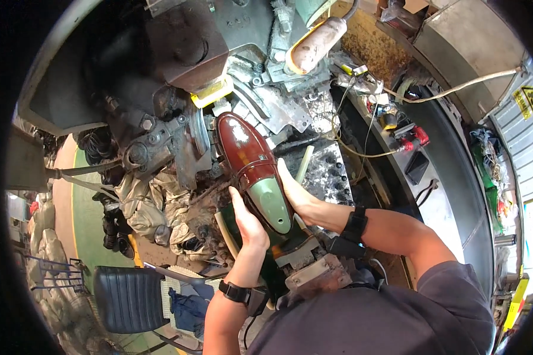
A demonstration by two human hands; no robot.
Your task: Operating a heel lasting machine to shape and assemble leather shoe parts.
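Note:
A glossy dark red shoe upper (243, 142) with a band across it sits toe-away over a green last (269, 204), which has a small hole near its near end. My left hand (249, 222) lies along the left side of the shoe, its fingers pressed together against it. My right hand (294, 188) grips the opposite side, fingers partly hidden. The toe points up toward the metal jaws and plates of a machine (272, 109). Below the last, a worn metal bracket (314, 269) stands close to my body.
A work lamp (317, 44) hangs above the machine. To the right, a red-handled power tool (414, 139) and a black phone-like slab (417, 167) rest on a ledge beside a dark curved belt (456, 177). A black chair (130, 299) and crumpled cloth (142, 207) are at left.

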